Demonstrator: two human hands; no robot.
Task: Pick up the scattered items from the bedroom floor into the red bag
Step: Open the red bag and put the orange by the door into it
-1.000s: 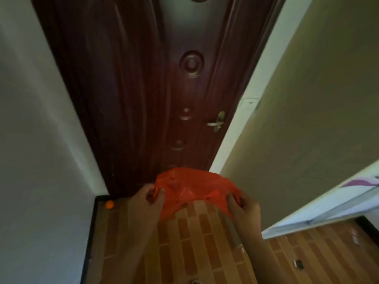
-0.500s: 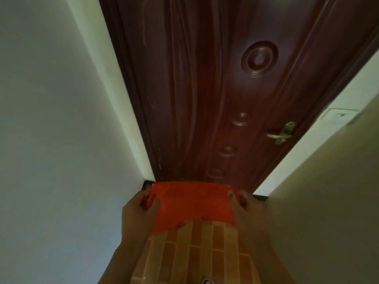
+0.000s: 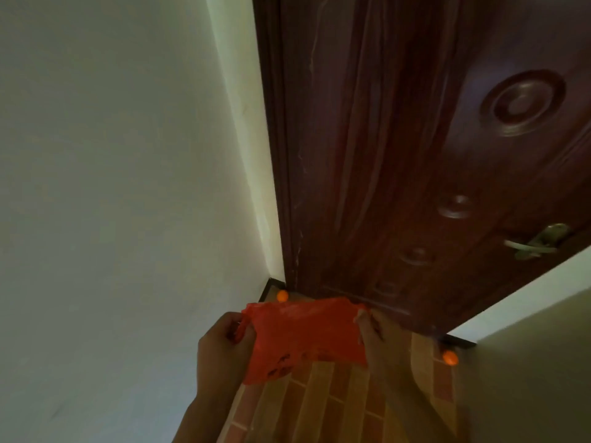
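A thin red plastic bag is stretched flat between my two hands above the brick-patterned floor. My left hand pinches its left edge and my right hand grips its right edge. One small orange ball lies on the floor in the corner by the door's left foot, just beyond the bag. A second orange ball rests on the floor to the right, by the dark skirting under the right wall.
A dark red wooden door with a metal lever handle stands shut straight ahead. White walls close in on the left and right, leaving a narrow strip of floor.
The view has swung left and drawn closer to the door. The bag is pulled flatter between my hands. Both orange balls now show; half a second ago neither did.
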